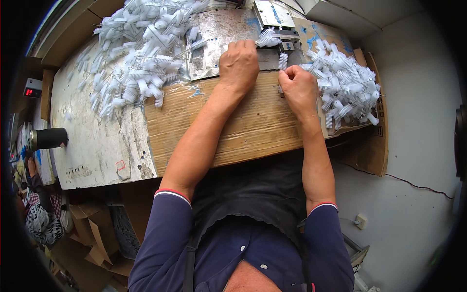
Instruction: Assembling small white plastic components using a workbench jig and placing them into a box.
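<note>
My left hand (239, 63) is closed at the front edge of a metal plate (221, 29). A small bunch of white wire-stemmed brushes (267, 38) sticks out to the right from its fingertips. Closer to me and to the right, my right hand (298, 88) is closed in a pinch. One small white bristle brush (283, 61) stands directly above its thumb and forefinger, just below a metal clamp block (286, 47). The brush's lower end meets the fingers, which hide its stem. Behind the clamp block is a silvery metal fixture (273, 14).
A large heap of white brushes (146, 53) covers the back left of the worktable; a smaller heap (348, 85) lies at right. Cardboard (224, 121) covers the front edge. A black cylinder (48, 138) sits at the left edge, near a red-lit display (32, 91). A wall (413, 97) rises at right.
</note>
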`<state>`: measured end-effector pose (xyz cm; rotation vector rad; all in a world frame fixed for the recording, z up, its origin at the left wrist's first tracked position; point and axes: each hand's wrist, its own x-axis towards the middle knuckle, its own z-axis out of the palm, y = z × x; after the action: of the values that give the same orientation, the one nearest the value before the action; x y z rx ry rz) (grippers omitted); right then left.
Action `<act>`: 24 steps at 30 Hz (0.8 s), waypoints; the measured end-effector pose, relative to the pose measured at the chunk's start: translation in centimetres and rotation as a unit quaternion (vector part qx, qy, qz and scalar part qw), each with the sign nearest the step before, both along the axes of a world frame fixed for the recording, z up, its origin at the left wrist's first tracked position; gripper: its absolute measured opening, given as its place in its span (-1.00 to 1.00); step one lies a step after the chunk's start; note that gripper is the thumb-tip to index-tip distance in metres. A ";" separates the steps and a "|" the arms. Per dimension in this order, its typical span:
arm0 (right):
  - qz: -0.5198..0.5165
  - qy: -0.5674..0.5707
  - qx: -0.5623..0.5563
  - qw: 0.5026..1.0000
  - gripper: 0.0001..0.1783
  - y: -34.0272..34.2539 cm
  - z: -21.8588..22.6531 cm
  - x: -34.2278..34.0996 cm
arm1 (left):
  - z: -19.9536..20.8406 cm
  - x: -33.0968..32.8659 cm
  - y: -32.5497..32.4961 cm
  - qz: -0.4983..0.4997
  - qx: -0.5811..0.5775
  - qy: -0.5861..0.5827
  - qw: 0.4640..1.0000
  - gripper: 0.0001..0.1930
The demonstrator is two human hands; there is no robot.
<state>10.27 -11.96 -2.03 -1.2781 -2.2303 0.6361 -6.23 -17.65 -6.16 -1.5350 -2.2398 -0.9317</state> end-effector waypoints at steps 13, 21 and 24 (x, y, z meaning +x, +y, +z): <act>-0.026 -0.069 -0.027 0.997 -0.72 3.3 -0.1 -3.8 | -0.2 -0.3 0.0 0.045 0.082 -0.102 0.990 -0.85; -0.031 -0.047 -0.053 0.997 -0.69 4.2 -0.5 -3.8 | -0.2 -0.5 0.4 0.034 0.138 -0.076 0.987 -0.87; -0.027 -0.025 -0.024 0.999 -0.66 3.9 -0.7 -3.3 | -0.1 -0.4 0.5 0.010 0.157 -0.075 0.985 -0.89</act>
<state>7.00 -8.02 -2.77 -1.3878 -2.2245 0.6479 -6.65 -17.15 -6.27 -1.3376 -2.0733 -1.3590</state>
